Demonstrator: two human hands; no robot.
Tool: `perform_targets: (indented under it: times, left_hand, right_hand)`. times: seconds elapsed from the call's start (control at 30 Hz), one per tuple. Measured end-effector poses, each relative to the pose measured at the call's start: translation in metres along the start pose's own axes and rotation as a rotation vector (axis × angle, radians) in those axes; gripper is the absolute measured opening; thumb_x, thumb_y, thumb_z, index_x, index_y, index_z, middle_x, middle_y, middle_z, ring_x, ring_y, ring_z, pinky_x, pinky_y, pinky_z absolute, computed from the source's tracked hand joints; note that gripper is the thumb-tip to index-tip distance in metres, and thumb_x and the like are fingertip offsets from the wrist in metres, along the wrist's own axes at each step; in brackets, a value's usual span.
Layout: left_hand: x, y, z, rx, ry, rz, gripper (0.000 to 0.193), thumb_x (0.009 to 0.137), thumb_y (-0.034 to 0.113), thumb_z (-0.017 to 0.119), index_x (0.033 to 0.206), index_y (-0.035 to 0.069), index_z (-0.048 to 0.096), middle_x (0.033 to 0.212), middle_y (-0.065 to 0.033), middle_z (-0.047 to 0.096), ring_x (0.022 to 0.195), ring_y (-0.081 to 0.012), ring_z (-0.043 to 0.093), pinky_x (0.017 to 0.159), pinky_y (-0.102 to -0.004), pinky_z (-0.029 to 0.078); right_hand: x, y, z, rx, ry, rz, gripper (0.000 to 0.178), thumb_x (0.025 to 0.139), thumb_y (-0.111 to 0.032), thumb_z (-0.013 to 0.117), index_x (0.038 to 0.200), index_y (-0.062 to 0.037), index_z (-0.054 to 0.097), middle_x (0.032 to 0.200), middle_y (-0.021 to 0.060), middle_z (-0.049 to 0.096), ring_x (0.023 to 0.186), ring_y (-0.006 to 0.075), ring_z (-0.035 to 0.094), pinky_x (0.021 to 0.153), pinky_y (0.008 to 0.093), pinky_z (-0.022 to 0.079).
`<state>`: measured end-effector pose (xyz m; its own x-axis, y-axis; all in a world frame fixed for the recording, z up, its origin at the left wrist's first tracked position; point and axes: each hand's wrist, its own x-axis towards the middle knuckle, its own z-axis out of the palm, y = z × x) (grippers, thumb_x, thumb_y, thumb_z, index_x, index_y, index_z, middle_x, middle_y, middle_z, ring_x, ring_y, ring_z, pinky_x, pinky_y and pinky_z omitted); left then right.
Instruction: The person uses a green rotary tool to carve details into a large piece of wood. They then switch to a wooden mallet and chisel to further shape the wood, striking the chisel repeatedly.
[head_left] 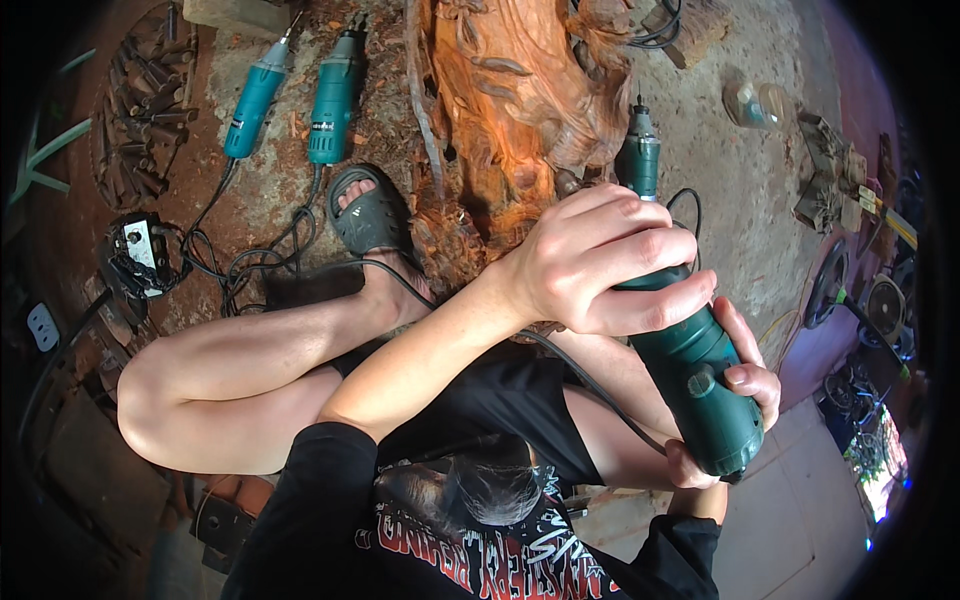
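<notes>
Green power tool (712, 400) is up in the seated person's two hands, tilted above the right thigh and just right of the big carved piece of reddish wood (510, 110). The left hand (605, 262) lies across its upper part, that grip closed with the fingers curled over the casing. The right hand (752, 375) wraps the lower end, its grip closed round the body too. Past the left knuckles shows a slimmer green tool nose (640, 160); I can't tell whether it belongs to the held tool. Black cable (595, 385) passes over the lap. Two teal rotary tools lie on the floor (690, 110), one (258, 100) beside the other (333, 110), near the sandal (370, 215) on the left foot. Farther left sit a pile of dark metal bits (145, 110) and a power strip (140, 258).
</notes>
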<state>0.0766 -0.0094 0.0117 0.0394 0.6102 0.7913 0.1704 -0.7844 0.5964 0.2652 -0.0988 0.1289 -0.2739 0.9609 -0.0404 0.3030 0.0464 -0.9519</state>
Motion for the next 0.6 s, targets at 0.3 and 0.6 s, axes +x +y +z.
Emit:
perform_targets:
  times: [0.3,0.6]
  left_hand:
    - [-0.001,0.000,0.002,-0.015,0.003,0.034,0.031,0.079,0.012,0.078,0.110,0.016,0.075,0.100,-0.0043,0.070,0.082,-0.0215,0.071,0.064,-0.0314,0.057]
    - [-0.004,0.000,0.007,-0.021,0.008,0.032,0.031,0.079,0.013,0.075,0.110,0.016,0.073,0.098,-0.0036,0.067,0.081,-0.0200,0.069,0.064,-0.0308,0.055]
  right_hand:
    - [-0.006,0.000,-0.007,-0.046,-0.035,0.001,0.078,0.073,-0.060,0.089,0.126,-0.0178,0.051,0.149,0.0352,0.048,0.135,0.0495,0.053,0.110,0.0568,0.046]
    - [-0.011,-0.003,0.004,-0.033,0.075,0.014,0.081,0.071,-0.057,0.091,0.129,-0.0167,0.051,0.149,0.0367,0.046,0.136,0.0508,0.052,0.110,0.0579,0.046]
